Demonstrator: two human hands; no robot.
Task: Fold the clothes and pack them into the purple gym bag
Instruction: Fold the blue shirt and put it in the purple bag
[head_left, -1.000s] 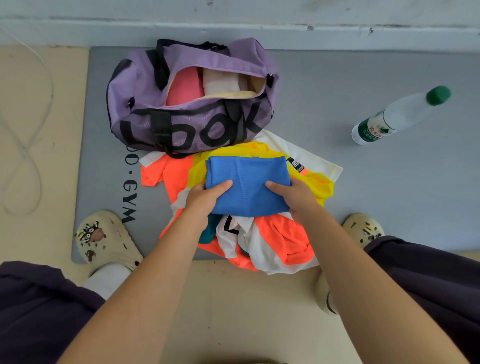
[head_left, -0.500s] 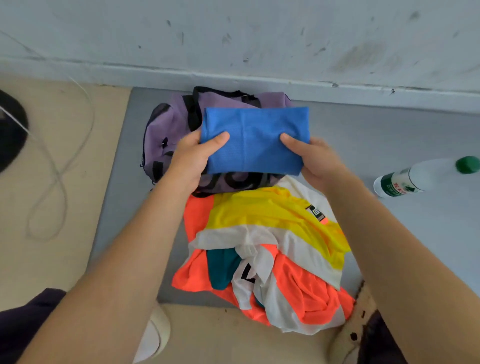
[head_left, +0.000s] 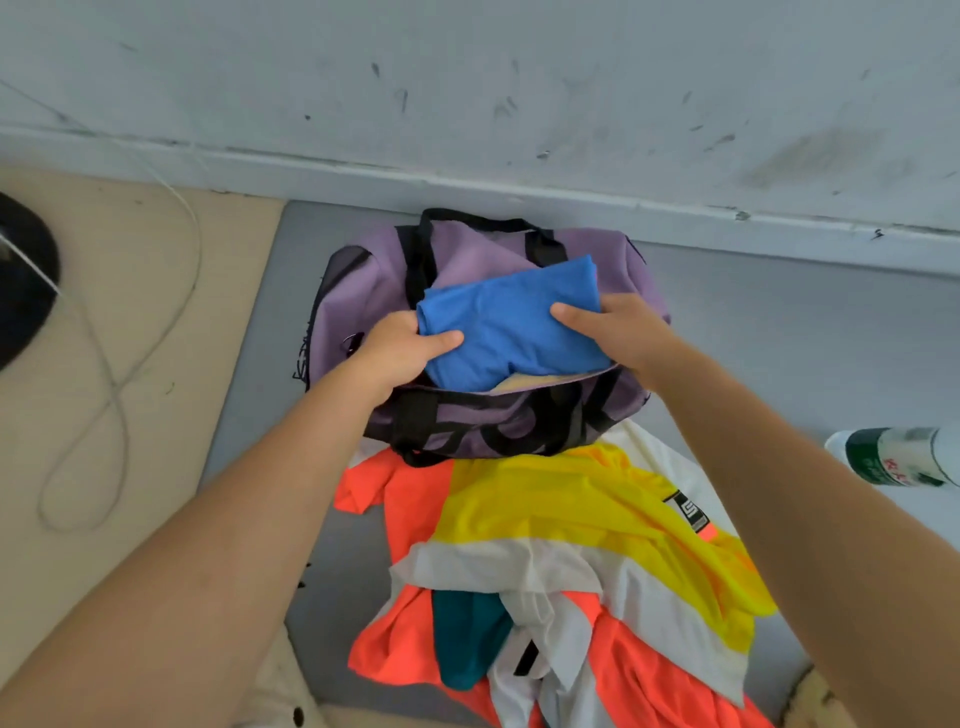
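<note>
You are looking at a folded blue garment (head_left: 511, 325) of smooth, matt knit cloth, sitting in the mouth of a purple gym bag (head_left: 483, 265) of matt woven fabric with black webbing straps. Just in front of the bag, the orange, yellow and white sports shirts (head_left: 582, 525) look slightly sheeny. Beneath the bag, the grey mat (head_left: 779, 332) looks smooth and matt.

Purple gym bag (head_left: 467, 260): large black lettering, partly hidden, unreadable; bottle (head_left: 893, 457) label: blurred, unreadable
</note>
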